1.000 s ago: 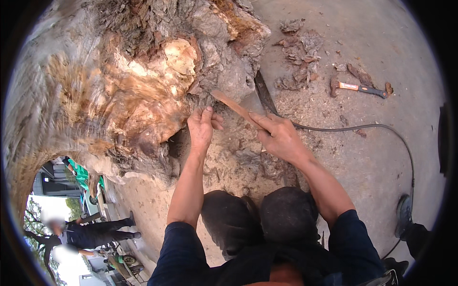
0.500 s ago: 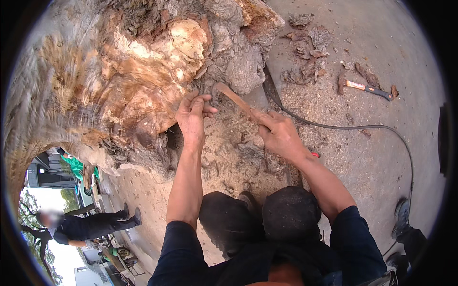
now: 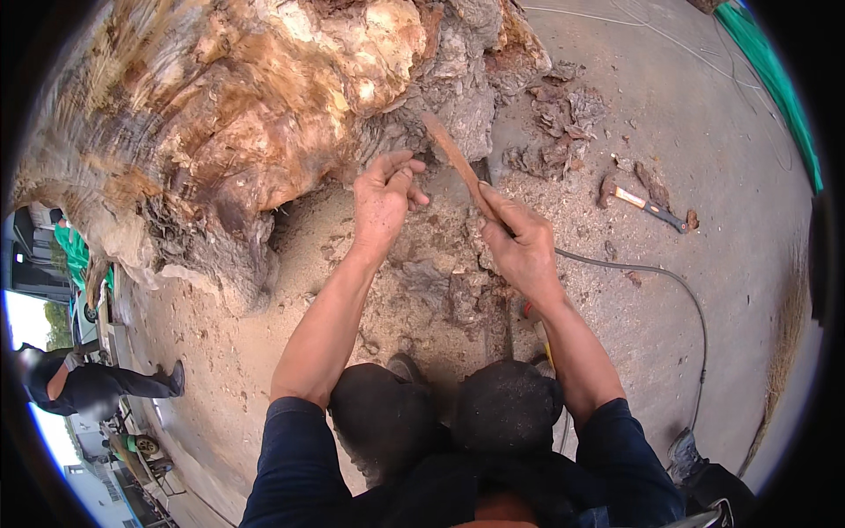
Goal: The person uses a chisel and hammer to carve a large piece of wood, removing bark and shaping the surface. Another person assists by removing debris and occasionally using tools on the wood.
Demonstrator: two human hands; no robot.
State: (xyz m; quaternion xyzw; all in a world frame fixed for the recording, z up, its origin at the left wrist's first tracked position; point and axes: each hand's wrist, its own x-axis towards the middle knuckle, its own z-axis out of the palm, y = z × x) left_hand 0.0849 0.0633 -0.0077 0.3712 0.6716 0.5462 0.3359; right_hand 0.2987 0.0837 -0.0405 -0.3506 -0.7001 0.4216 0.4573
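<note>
the right hand [image 3: 521, 242] pinches the near end of a narrow, flat, rust-brown strip [image 3: 452, 151] between thumb and fingers — it juts up and left from them, its far tip over the gnarled tree stump [image 3: 264, 114]; contact there i cannot tell. the left hand [image 3: 384, 198], left of that grip, has fingers loosely curled and slightly apart. right of the right fingers — a hammer [image 3: 644, 206] and black cable [image 3: 656, 267].

log [image 3: 264, 114] blocks l hand [image 3: 385, 195] fwd, gap rt.
</note>
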